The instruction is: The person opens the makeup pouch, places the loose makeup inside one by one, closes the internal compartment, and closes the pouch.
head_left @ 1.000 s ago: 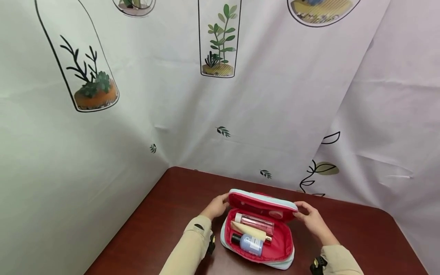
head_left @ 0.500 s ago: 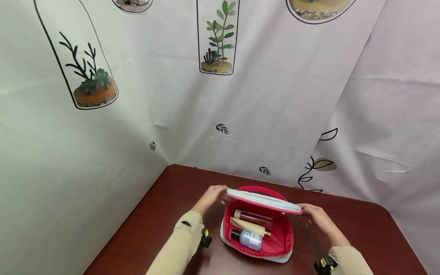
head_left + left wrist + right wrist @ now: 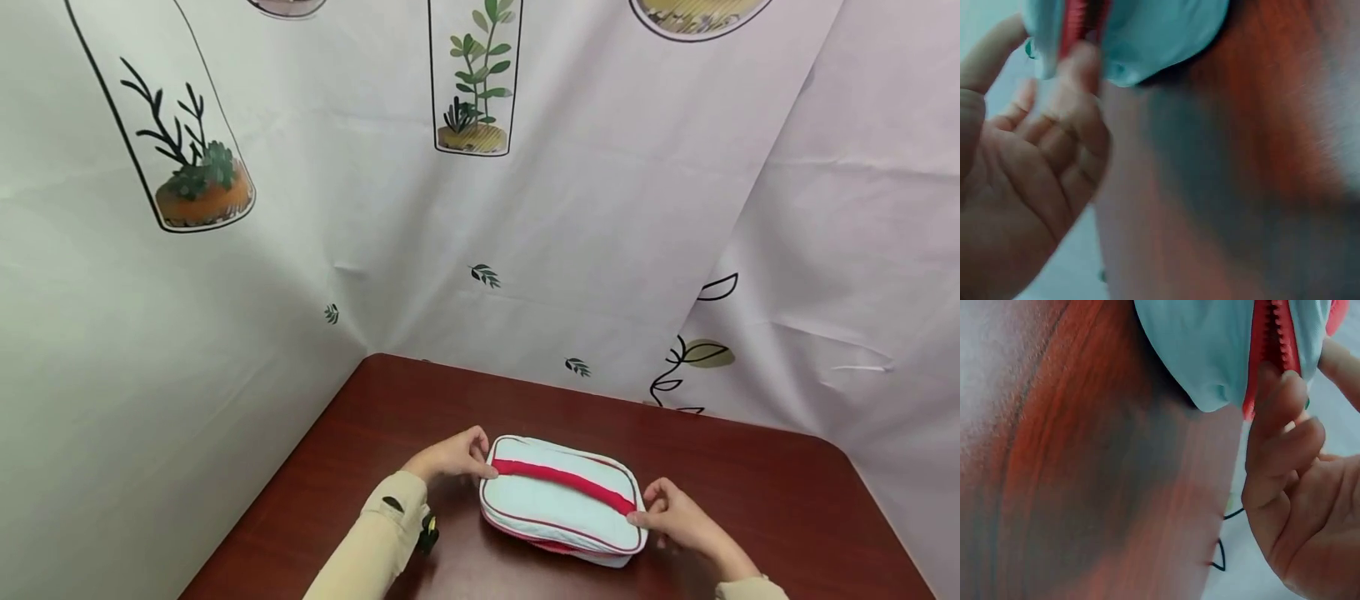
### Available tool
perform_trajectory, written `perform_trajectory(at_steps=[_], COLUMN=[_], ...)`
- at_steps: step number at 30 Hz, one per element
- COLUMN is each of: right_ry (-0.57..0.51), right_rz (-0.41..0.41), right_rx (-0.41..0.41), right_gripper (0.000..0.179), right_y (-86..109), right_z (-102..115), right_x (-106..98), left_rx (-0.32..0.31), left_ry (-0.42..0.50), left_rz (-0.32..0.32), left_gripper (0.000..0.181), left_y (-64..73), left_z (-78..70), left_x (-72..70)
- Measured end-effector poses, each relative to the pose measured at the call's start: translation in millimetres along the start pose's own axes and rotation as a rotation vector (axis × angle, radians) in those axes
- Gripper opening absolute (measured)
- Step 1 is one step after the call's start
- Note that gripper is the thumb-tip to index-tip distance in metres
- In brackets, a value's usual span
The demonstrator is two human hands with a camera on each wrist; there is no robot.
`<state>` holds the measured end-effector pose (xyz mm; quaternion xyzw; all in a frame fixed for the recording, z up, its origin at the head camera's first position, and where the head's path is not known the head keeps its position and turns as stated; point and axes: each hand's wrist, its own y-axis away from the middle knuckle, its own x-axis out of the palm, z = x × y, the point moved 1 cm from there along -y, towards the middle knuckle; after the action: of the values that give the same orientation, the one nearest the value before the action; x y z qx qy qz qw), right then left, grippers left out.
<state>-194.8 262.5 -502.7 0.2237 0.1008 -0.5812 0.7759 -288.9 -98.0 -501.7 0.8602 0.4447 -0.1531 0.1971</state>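
A pale blue toiletry bag (image 3: 551, 496) with red piping lies on the table, its lid down and a red strap handle (image 3: 562, 477) across the top. At its left end my left hand (image 3: 452, 456) pinches the lid's edge, thumb on top and fingers curled at the side. My right hand (image 3: 678, 517) grips the opposite end, thumb by the strap's end. In the right wrist view the red zipper (image 3: 1275, 337) is unfastened, with a fingertip at its gap. The left wrist view is blurred, with fingers at the zipper (image 3: 1082, 25). The bag's contents are hidden.
The dark reddish-brown table (image 3: 427, 392) reaches back to a white cloth backdrop (image 3: 600, 233) printed with plants in jars. Another cloth wall (image 3: 150, 350) stands along the left. A black wrist device (image 3: 428, 533) sits at my left sleeve.
The lid has come down from raised to lying over the bag, covering the bottles and tube inside. Both hands have moved down with it at its two ends.
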Motion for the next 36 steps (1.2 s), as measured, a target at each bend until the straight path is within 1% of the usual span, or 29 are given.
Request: perform_trajectory(at_steps=[1,3,5,8,10,12,13,15,17,19,21,22,24,26,28,29,32,36], right_ry=[-0.001,-0.002,0.003,0.017,0.029,0.077,0.104,0.175,0.237,0.209,0.144,0.098,-0.009,-0.061,-0.092,-0.087,0.009,0.197], right_rz=[0.010,0.044,0.045,-0.039,-0.109,-0.148,-0.146,-0.113,-0.050,0.051,0.149,0.197,0.277,0.319,0.337,0.333,0.282,0.183], right_rx=[0.011,0.023,0.045,0.088,0.100,0.075,0.056,0.004,-0.052,-0.090,-0.106,-0.118,-0.114,-0.116,-0.117,-0.117,-0.153,-0.239], right_gripper=[0.045,0.044,0.041,0.040,0.039,0.037,0.035,0.030,0.027,0.028,0.033,0.035,0.036,0.036,0.035,0.034,0.030,0.020], right_y=[-0.2,-1.0,-4.3,-16.4,-28.2,-40.5,-46.7,-58.2,-68.5,-76.5,-81.3,-82.6,-83.6,-83.9,-84.5,-84.8,-86.0,-89.4], right_z=[-1.1,-1.5,-0.6,2.6,4.0,3.8,2.7,-0.5,-4.5,-9.3,-13.9,-17.3,-22.1,-23.9,-23.0,-21.8,-18.7,-16.7], right_x=[-1.5,-6.5,-13.6,-26.2,-32.8,-36.1,-36.6,-35.8,-33.3,-30.0,-28.3,-26.9,-24.8,-24.6,-24.7,-25.0,-27.1,-28.9], left_rx=[-0.016,-0.051,-0.057,-0.057,-0.058,-0.069,-0.075,-0.082,-0.081,-0.092,-0.090,-0.094,-0.099,-0.093,-0.085,-0.079,-0.060,-0.048], left_ry=[-0.046,-0.167,-0.295,-0.461,-0.537,-0.612,-0.656,-0.740,-0.815,-0.874,-0.906,-0.917,-0.927,-0.934,-0.934,-0.933,-0.937,-0.935], left_rz=[-0.002,-0.001,-0.001,0.005,0.016,0.040,0.053,0.081,0.102,0.111,0.132,0.147,0.180,0.217,0.236,0.238,0.239,0.226], left_gripper=[0.037,0.039,0.041,0.044,0.047,0.048,0.047,0.042,0.035,0.028,0.022,0.021,0.019,0.020,0.021,0.020,0.019,0.018], left_y=[-1.3,-4.1,-9.1,-22.2,-33.3,-44.3,-49.6,-59.6,-68.4,-74.6,-79.1,-80.9,-83.5,-86.1,-88.6,-89.8,-93.2,-99.5], left_z=[-4.6,-17.8,-34.6,-63.1,-80.7,-94.6,-100.0,-107.9,-112.5,-116.6,-119.9,-120.4,-120.9,-120.8,-120.9,-121.3,-124.4,-128.9], left_x=[-1.2,-4.0,-5.6,-3.4,1.8,9.8,14.7,26.4,39.7,54.1,68.2,74.9,85.6,91.7,93.9,94.1,94.2,99.7])
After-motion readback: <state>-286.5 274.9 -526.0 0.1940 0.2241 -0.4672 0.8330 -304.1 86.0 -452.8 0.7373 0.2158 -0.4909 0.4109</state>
